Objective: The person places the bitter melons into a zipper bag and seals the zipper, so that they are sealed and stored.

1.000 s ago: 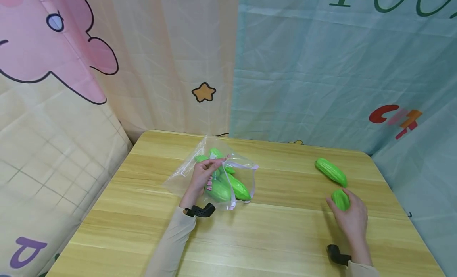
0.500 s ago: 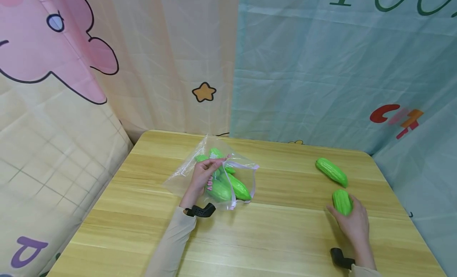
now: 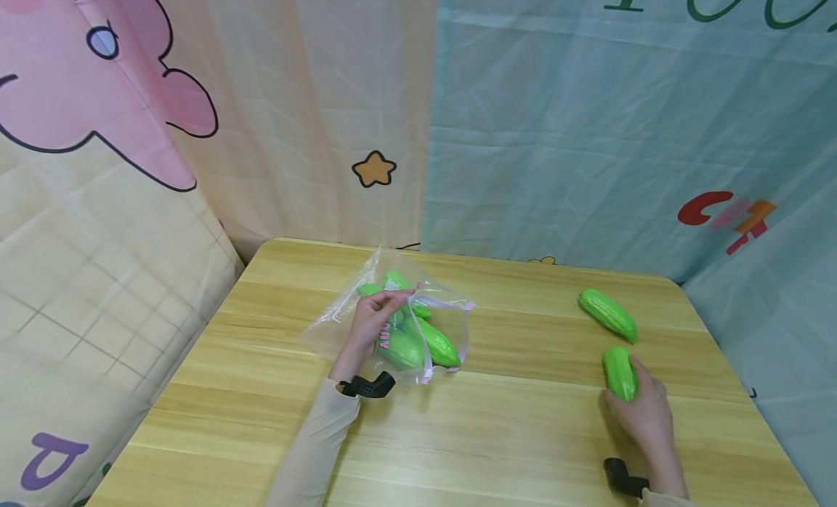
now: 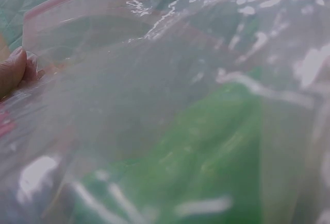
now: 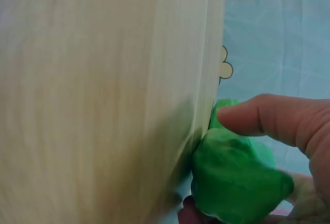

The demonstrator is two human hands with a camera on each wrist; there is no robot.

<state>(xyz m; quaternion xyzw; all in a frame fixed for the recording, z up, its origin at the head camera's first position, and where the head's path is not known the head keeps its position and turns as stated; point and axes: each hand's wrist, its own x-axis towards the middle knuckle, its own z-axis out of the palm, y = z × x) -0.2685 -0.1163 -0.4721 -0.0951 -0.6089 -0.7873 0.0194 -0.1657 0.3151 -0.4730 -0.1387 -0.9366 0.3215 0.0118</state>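
My left hand pinches the upper edge of a clear zip bag with a pale purple rim; its mouth gapes toward the right. Inside the bag lie several green vegetables, partly hidden by the hand and the printed plastic. Seen from the left wrist, a green vegetable is blurred behind the film, and a fingertip touches the bag's edge. On the right, my right hand grips a green ridged bitter melon between thumb and fingers. In the right wrist view the thumb lies along this bitter melon.
Another green bitter melon lies on the wooden table, just beyond the right hand. Printed curtains hang along the table's back and sides. Each wrist wears a black camera mount.
The right hand tilts the bitter melon, so more of its length shows, and shifts slightly toward me, then a little left. The left hand and bag stay put.
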